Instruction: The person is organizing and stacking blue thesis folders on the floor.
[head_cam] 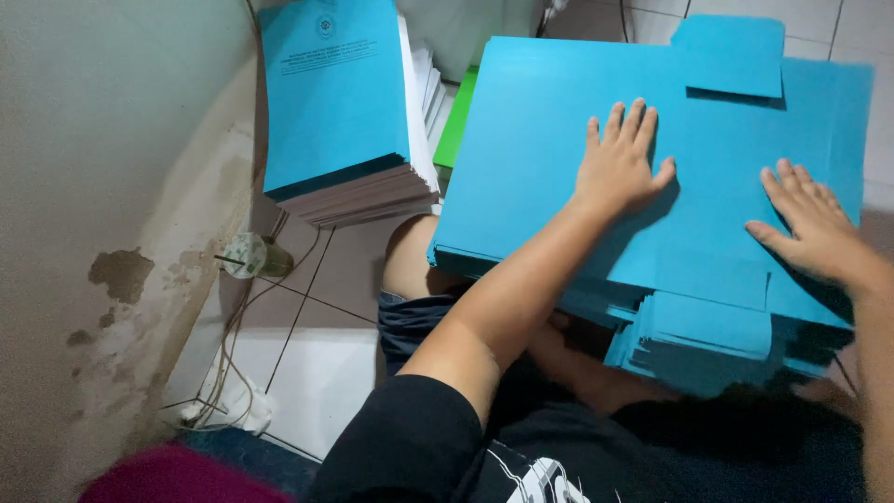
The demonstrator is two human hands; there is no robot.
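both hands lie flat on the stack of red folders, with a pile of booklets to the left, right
Not quite: the head view shows the left hand and right hand flat on a stack of blue folders, not red. The pile of booklets does sit to the left.

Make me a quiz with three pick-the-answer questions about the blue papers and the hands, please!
1. Where is the stack of printed booklets?
A. Far left of the big blue sheets
B. On the person's lap
C. Under the right hand

2. What colour is the sheet peeking out between the booklets and the big sheets?
A. Red
B. Green
C. Yellow

3. How are the hands placed?
A. Curled into fists
B. Lifted in the air
C. Lying flat, fingers spread

Answers:
1. A, the booklets sit on the floor by the wall.
2. B, a green edge shows there.
3. C, the left hand and right hand both press flat on the top blue sheet.
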